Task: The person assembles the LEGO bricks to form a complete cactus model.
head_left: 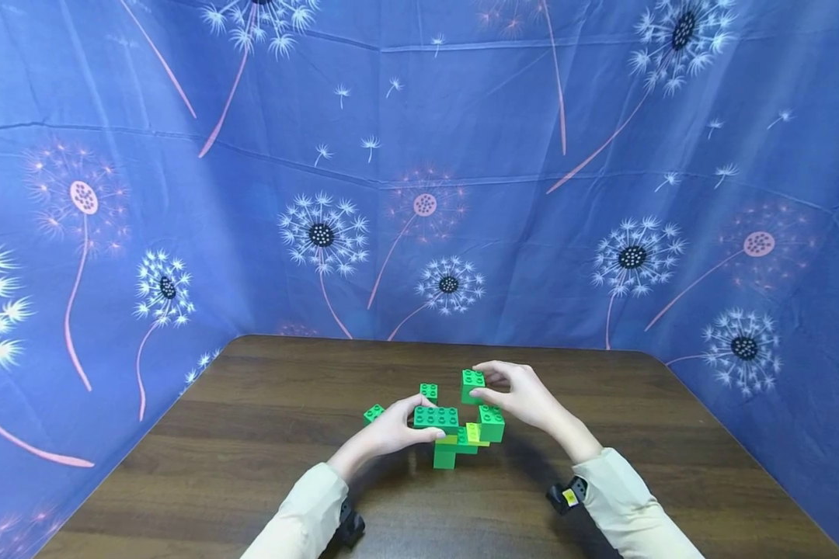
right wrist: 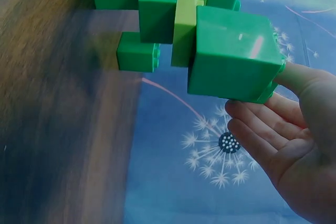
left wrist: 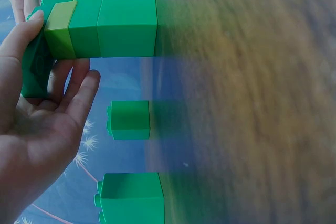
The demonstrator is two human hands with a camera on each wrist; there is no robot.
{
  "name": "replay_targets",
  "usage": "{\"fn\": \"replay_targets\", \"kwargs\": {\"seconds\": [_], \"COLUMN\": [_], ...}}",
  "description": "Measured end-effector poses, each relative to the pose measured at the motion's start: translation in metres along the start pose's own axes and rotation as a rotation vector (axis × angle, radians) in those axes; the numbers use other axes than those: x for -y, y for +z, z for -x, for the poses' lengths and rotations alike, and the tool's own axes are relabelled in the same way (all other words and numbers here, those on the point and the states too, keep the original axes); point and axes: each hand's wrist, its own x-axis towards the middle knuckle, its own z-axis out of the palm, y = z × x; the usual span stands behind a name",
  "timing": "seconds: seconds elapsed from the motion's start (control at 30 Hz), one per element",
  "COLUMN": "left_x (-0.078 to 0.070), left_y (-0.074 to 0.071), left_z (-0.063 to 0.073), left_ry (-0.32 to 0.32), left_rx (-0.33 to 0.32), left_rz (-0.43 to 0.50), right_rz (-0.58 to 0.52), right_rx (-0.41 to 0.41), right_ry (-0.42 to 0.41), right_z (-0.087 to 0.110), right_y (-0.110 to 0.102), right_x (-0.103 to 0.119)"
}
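Observation:
A structure of joined toy building bricks stands on the wooden table, with a green square brick (head_left: pixel 443 456) at its foot. My left hand (head_left: pixel 391 427) grips the long dark green brick (head_left: pixel 436 418) at its top, thumb in front and fingers behind. Lime pieces (left wrist: pixel 61 27) sit between the green ones. At the structure's right end, a green brick (head_left: pixel 492 425) rests on a thin lime piece (right wrist: pixel 184 27). Just above and behind that end, my right hand (head_left: pixel 520 394) pinches a green square brick (head_left: pixel 471 387). In the right wrist view the end brick mostly hides the held one.
Two loose green bricks, one behind the structure (head_left: pixel 429 390) and one farther left (head_left: pixel 374 413), lie on the table (head_left: pixel 287 380). A blue cloth (head_left: pixel 531 233) with dandelion prints hangs behind and beside the table.

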Motion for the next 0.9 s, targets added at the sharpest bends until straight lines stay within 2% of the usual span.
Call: {"fn": "replay_targets", "kwargs": {"seconds": [0.37,0.9], "left_x": [-0.004,0.003], "left_y": [-0.002,-0.002], "left_z": [0.002,-0.002], "left_ry": [-0.006,0.024], "left_rx": [0.020,0.019], "left_rz": [-0.008,0.004], "right_rz": [-0.006,-0.015], "right_rx": [0.009,0.040], "right_ry": [-0.012,-0.048], "right_z": [0.000,0.001], "right_y": [0.002,0.002], "right_x": [0.007,0.017]}}
